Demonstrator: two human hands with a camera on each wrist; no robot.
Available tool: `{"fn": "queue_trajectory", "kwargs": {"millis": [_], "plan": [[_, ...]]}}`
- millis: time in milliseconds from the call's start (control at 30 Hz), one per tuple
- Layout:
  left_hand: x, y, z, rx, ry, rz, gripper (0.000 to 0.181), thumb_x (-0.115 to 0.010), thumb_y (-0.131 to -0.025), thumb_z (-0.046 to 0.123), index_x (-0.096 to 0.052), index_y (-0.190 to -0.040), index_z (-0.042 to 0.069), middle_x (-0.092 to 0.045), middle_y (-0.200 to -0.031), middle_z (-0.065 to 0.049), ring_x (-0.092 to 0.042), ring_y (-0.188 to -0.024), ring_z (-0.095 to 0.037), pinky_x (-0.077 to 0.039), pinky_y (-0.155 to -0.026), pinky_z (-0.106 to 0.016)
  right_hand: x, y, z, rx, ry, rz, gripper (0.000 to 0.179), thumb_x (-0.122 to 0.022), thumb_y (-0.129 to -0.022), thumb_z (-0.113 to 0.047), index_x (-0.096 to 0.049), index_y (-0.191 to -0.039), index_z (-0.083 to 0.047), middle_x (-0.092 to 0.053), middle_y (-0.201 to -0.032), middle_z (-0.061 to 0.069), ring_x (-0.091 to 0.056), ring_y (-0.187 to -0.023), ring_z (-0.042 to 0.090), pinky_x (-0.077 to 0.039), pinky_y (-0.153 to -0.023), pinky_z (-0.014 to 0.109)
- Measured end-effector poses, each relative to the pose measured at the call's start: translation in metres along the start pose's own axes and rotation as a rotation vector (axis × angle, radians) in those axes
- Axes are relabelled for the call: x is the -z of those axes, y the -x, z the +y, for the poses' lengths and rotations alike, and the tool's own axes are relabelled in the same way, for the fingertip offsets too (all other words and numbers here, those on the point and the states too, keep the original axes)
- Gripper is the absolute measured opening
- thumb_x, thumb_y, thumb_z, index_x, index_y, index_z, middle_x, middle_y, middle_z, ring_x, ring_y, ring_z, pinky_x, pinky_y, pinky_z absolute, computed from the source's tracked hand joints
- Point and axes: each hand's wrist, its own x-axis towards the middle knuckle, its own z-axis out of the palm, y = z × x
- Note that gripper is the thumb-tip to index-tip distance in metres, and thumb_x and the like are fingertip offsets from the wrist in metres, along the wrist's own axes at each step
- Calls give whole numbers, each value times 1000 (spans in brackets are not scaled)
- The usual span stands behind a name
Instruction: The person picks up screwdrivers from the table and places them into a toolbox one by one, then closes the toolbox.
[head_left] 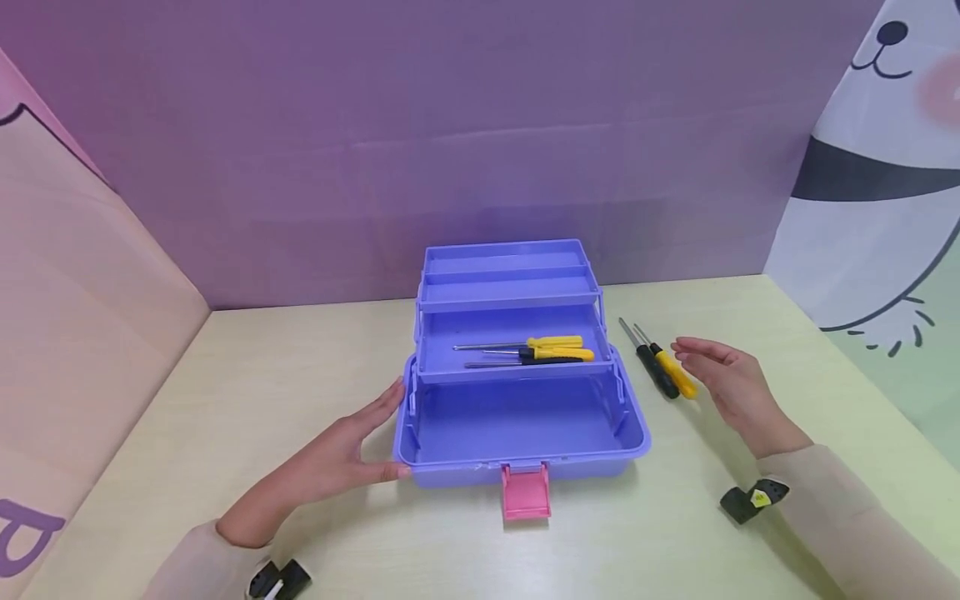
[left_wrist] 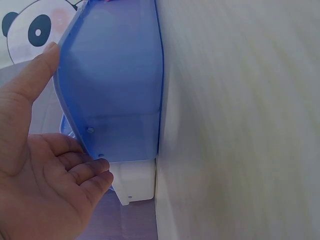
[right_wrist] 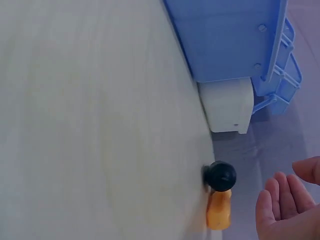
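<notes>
A purple toolbox (head_left: 465,476) stands unfolded, its pink latch (head_left: 527,493) hanging down in front. Several screwdrivers (head_left: 558,354) with yellow or black handles lie in its middle tray. My left hand (head_left: 337,457) touches the box's left side, thumb at the front corner and fingers further back along the rim. To the right of the box, a black-handled screwdriver (head_left: 657,372) and a yellow-handled one (head_left: 678,379) lie side by side on the table. My right hand (head_left: 738,396) hovers just right of these two, fingers loosely extended and holding nothing.
The pale wooden table (head_left: 300,358) ends at a purple backdrop (head_left: 322,167). Printed panels rise at the left (head_left: 90,275) and right (head_left: 885,233). The toolbox's upper tray (head_left: 510,287) stands raised at the back. Small cameras (head_left: 752,500) sit on both wrists.
</notes>
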Motion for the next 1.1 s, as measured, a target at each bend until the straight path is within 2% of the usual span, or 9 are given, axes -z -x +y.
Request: {"fn": "queue_trajectory", "kwargs": {"millis": [267, 567, 633, 700, 833, 933, 1100], "plan": [[0, 0, -1, 2, 5, -2, 93, -73, -81, 37, -19, -149, 4, -16, -156, -12, -21, -140, -35, -26, -107, -51, 2, 0, 3, -87, 19, 37, 27, -58, -91, 0, -74, -88, -22, -71, -89, -12, -65, -85, 1, -51, -77, 12], [0, 0, -1, 2, -4, -3, 93, -73, -81, 37, -19, -149, 4, -16, -156, -13, -21, -140, -35, -26, -107, -51, 5, 2, 6, -107, 46, 119, 29, -56, -92, -1, -70, -86, -25, -68, -88, -15, -63, -84, -2, -51, -78, 12], [1, -1, -1, -2, -9, 0, 93, -73, -81, 37, -19, -149, 4, -16, -156, -13, -22, -140, -36, -27, -106, -52, 5, 1, 6, -117, 85, 125, 23, -56, -92, -2, -69, -93, -21, -68, -88, -16, -63, -84, -2, -51, -78, 12], [2, -1, -1, -7, -13, 4, 93, -73, -81, 37, -19, -150, 5, -16, -156, -13, -22, -139, -36, -28, -106, -52, 5, 0, 6, -127, 132, 132, 19, -56, -93, -4, -67, -106, -12, -67, -89, -17, -63, -85, -3, -51, -79, 12], [2, -1, -1, -11, -8, 3, 92, -73, -81, 35, -19, -150, 5, -16, -156, -13, -22, -139, -36, -28, -106, -52, 6, -3, 8, -188, 272, 148, 42, -57, -94, -10, -47, -132, 5, -63, -89, -21, -60, -84, -6, -50, -78, 10], [2, 0, -1, -14, -6, 0, 92, -73, -82, 35, -19, -150, 5, -16, -156, -13, -23, -139, -36, -28, -106, -52, 7, -6, 11, -241, 367, 163, 53, -58, -94, -15, -39, -138, 7, -59, -88, -24, -57, -83, -8, -49, -77, 9], [0, 0, -1, -10, -2, 0, 91, -72, -82, 36, -20, -150, 5, -16, -156, -13, -23, -139, -36, -28, -106, -51, 8, -9, 14, -279, 419, 172, 53, -58, -94, -14, -38, -139, 6, -57, -93, -20, -54, -85, -7, -49, -79, 9]]}}
